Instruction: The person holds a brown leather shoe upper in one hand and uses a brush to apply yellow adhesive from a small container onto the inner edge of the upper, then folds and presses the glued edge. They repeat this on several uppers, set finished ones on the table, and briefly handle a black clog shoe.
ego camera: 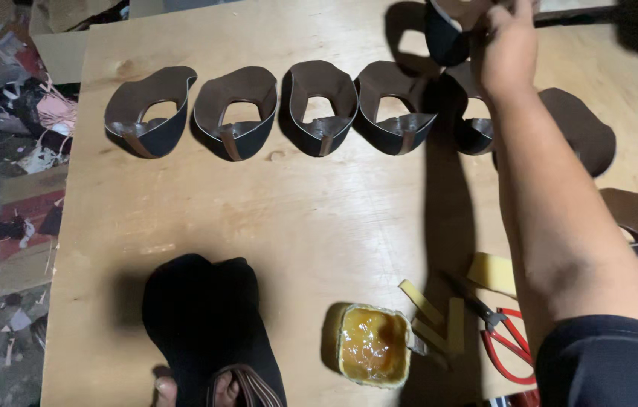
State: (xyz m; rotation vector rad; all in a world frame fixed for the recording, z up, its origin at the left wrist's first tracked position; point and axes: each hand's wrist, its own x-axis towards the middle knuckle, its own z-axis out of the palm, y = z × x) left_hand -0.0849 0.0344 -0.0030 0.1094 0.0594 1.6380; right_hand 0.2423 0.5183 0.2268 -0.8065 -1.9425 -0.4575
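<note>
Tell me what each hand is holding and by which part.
The right hand grips a dark leather shoe upper at its top edge, at the table's far side. The left hand holds a black upper by its lower strap end.

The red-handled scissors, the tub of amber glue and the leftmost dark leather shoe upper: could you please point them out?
red-handled scissors [506, 341]: head view, on a red handle loop.
tub of amber glue [372, 344]: head view, on the glue surface.
leftmost dark leather shoe upper [155, 136]: head view, on its front wall.

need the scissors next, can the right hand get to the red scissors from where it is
Probably yes. The right hand is far up the board at a dark leather piece, but the red scissors lie uncovered right beside that forearm, with only yellow strips nearby.
</note>
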